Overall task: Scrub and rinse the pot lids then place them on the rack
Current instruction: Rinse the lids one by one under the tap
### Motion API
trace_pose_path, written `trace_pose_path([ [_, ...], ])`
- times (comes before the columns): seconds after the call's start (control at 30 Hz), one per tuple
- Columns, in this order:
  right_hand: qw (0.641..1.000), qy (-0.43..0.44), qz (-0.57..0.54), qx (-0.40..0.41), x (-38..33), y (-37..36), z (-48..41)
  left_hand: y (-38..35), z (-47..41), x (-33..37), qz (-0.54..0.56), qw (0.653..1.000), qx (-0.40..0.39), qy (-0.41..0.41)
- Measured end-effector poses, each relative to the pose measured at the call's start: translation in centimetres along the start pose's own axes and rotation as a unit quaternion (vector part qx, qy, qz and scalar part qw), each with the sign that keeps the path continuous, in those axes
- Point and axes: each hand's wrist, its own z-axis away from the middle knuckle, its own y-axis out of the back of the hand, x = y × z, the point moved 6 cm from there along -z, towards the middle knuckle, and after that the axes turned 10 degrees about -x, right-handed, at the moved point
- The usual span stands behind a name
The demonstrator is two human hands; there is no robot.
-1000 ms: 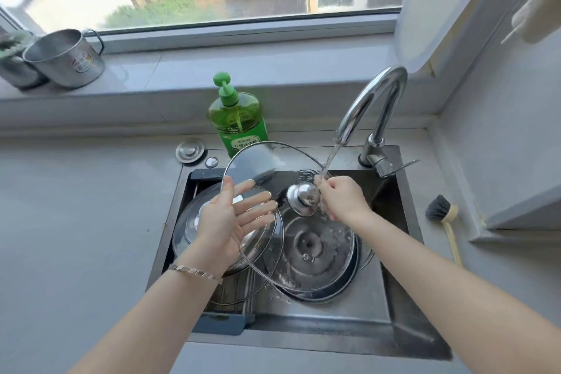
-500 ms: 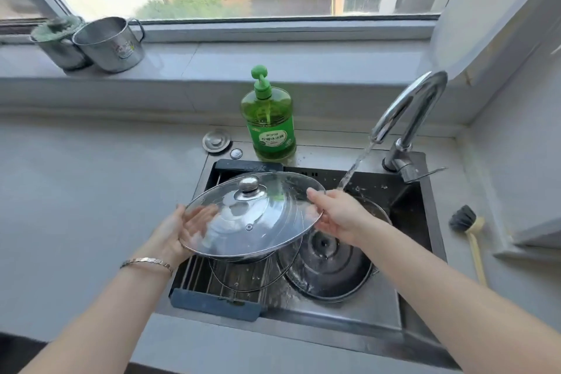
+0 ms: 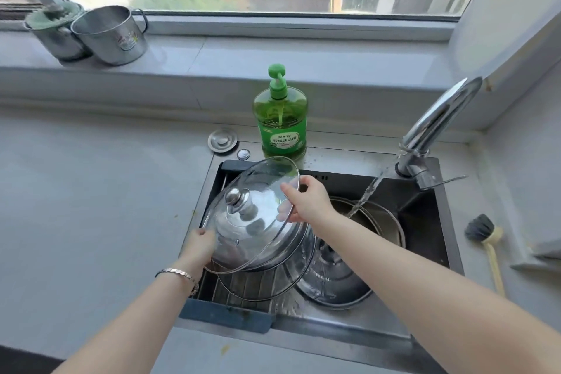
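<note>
Over sink rack [image 3: 224,314], glass lid [image 3: 243,240] now tilted steeper

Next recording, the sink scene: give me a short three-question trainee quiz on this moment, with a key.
1. True or false: the faucet is shut off.
2. How many hands grip the glass lid? A none, B one, C two.
3. Fill in: the soap bottle behind the sink is coloured ____.
Key: 1 false, water is running. 2 C, the left hand and the right hand hold its rim. 3 green.
</note>
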Motion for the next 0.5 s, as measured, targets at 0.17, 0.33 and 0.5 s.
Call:
trace_pose_path([
  [0.17, 0.999, -0.038, 0.03, -0.002, 1.8, -0.5, -1.8, -0.2, -0.6, -0.6, -0.057, 0.998, -0.029, 0.021],
  [0.33, 0.995, -0.086, 0.022, 0.048, 3.8, 0.3, -3.0, -1.0, -0.9, -0.1, -0.09, 0.995, -0.053, 0.004],
  [0.5, 0.99, -0.128, 0.054, 0.001, 3.6, -0.4, -3.6, -1.3, -0.3, 0.9, -0.173, 0.984, -0.042, -0.005],
])
